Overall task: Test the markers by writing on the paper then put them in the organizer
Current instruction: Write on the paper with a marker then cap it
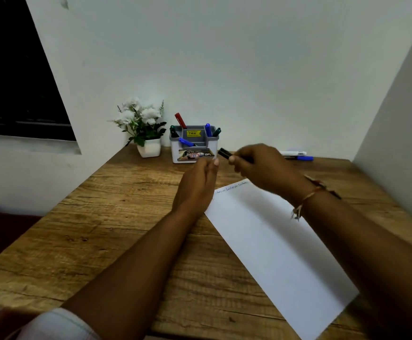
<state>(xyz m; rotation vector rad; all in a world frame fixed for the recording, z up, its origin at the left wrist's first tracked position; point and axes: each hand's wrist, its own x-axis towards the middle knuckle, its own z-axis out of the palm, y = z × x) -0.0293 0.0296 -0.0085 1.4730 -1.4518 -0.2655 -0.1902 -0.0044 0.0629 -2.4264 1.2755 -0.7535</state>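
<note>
My right hand [261,168] grips a black marker [224,153] whose capped end points left toward the grey-and-white organizer [192,153]. Several markers stand in the organizer: red, blue and green ones. My left hand [197,185] hovers just below the organizer with straight fingers and holds nothing. A white sheet of paper [273,246] lies on the wooden desk [102,229] under my right forearm, with a line of writing at its top edge. A white-and-blue marker [298,155] lies on the desk behind my right hand.
A small white pot of white artificial flowers [143,128] stands left of the organizer against the wall. A white wall panel [401,119] closes off the desk's right side. A dark window [16,82] is at the far left.
</note>
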